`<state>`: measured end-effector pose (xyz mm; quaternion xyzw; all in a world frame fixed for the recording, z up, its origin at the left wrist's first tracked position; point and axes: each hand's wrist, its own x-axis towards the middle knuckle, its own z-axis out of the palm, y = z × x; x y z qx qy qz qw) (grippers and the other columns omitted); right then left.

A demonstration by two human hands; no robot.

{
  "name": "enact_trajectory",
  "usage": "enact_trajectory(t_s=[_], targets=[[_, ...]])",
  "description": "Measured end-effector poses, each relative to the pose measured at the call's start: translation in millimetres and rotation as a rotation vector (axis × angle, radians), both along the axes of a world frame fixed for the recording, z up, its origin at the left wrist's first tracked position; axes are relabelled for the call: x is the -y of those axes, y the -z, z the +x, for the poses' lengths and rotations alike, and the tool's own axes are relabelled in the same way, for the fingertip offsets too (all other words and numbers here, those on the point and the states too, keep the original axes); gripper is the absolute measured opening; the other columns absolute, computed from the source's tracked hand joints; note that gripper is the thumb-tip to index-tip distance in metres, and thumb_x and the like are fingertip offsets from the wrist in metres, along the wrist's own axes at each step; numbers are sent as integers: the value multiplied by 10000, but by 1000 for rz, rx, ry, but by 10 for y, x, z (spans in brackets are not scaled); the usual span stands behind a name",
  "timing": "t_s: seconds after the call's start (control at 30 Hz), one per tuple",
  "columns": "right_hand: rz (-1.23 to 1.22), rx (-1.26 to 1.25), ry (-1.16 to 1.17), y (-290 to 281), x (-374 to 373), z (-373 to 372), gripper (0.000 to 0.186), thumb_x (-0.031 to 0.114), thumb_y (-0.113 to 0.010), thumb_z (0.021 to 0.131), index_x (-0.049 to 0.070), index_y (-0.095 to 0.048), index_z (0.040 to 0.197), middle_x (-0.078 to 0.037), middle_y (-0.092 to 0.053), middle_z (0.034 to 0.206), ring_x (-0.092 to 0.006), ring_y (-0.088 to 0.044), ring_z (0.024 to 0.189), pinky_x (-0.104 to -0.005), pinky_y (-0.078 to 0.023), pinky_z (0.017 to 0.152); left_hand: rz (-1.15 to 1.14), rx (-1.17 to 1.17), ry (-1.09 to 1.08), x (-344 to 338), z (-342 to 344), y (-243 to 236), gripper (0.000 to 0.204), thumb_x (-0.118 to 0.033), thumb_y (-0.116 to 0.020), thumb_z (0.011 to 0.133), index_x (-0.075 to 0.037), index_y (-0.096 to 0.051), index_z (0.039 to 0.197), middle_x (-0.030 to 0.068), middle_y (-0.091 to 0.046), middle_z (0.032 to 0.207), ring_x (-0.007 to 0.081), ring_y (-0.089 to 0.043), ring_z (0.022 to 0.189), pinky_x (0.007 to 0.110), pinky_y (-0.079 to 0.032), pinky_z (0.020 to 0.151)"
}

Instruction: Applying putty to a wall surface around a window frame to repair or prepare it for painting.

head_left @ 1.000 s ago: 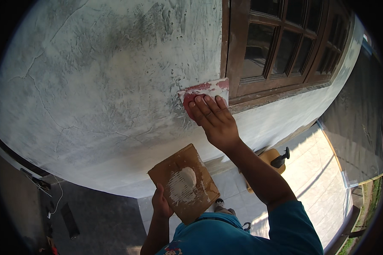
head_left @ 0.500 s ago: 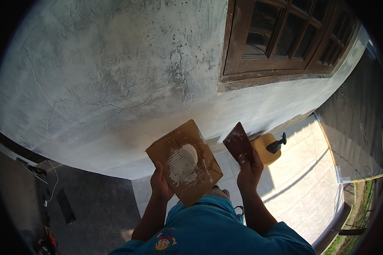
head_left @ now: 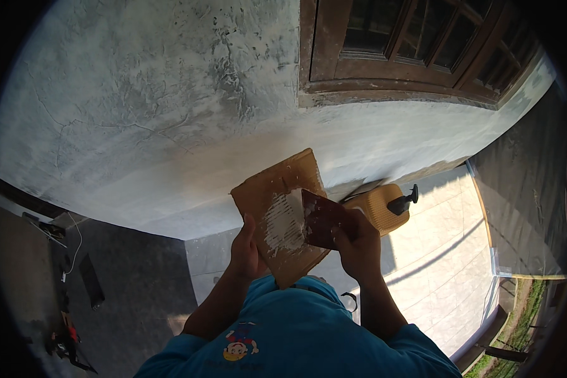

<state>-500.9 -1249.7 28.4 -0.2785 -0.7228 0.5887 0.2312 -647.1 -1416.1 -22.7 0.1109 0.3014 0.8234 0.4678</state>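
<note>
A square brown board (head_left: 258, 192) is tilted in front of my body, its left edge gripped by my left hand (head_left: 244, 253) with the thumb on top. White paste (head_left: 282, 222) is spread in ridged streaks over the board's middle. My right hand (head_left: 362, 249) is closed around a flat, dark red-brown scraper (head_left: 324, 219), thumb on its face. The scraper's left edge meets the right side of the paste, hiding part of it. My left fingers are hidden beneath the board.
A patchy grey-white wall (head_left: 138, 94) with cracks rises ahead, with a brown-framed window (head_left: 384, 91) at the upper right. A yellow ribbed container (head_left: 378, 205) with a black nozzle-like top stands on pale tiles (head_left: 435, 252) by the wall. A white cable (head_left: 79, 252) lies at the left.
The scraper has moved left from beside the board onto its paste. The rounded paste lump seen before is now covered or gone. The board has shifted slightly up and right.
</note>
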Motion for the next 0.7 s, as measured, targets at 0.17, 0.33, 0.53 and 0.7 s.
enact_trajectory(t_s=[0.17,0.33,0.53,0.7], targets=[[197,98,33,-57,-274,154,301,59,-628,840,-11,-622,1133,-162,-724,979,-227,-718,902,-338,-553,797,-64,18,17,-199,269,-27,692,-559,-348,1023,-48,-284,1486,207,-475,1397,344,-511,1290,539,-475,1035],[106,28,16,81,-534,255,276,62,-614,823,-15,-637,1087,-150,-718,937,-210,-706,868,-338,-549,782,-40,4,56,-341,300,24,687,-559,-345,1023,-50,-291,1481,201,-488,1381,343,-525,1274,518,-491,1024],[160,84,2,63,-640,335,280,58,-614,821,-17,-635,1090,-137,-715,923,-190,-697,831,-321,-551,755,-89,11,92,-444,291,-32,648,-534,-312,1041,-54,-322,1476,174,-511,1383,321,-543,1261,495,-496,1017],[89,19,43,24,-599,344,301,63,-627,807,-18,-632,1097,-153,-712,912,-209,-707,827,-329,-556,751,-101,26,78,-536,287,4,679,-562,-343,1023,-47,-313,1464,195,-506,1356,343,-545,1249,497,-506,1008]])
